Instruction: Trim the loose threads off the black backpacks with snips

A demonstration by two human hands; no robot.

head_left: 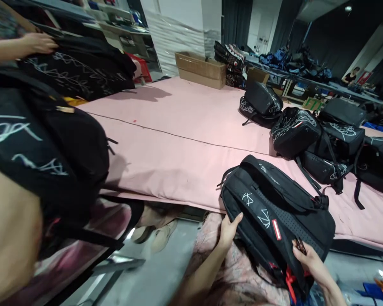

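Note:
A black backpack (277, 208) with white scribbled drawings and a red-and-white label leans across my lap and the edge of the pink-covered table. My left hand (229, 231) grips its lower left side, thumb on top of the fabric. My right hand (309, 257) is at the bag's lower right, closed around a small dark tool, apparently thread snips (300, 245); their tips are hard to make out. A red strap (290, 284) hangs from the bag just left of my right hand. The bag's underside is hidden.
The pink table (178, 114) stretches ahead. Several black backpacks (319, 136) are piled at right, and a cardboard box (200, 70) stands at the far edge. At left, another backpack (86, 140) is close by; a co-worker's hand (40, 43) rests on black fabric.

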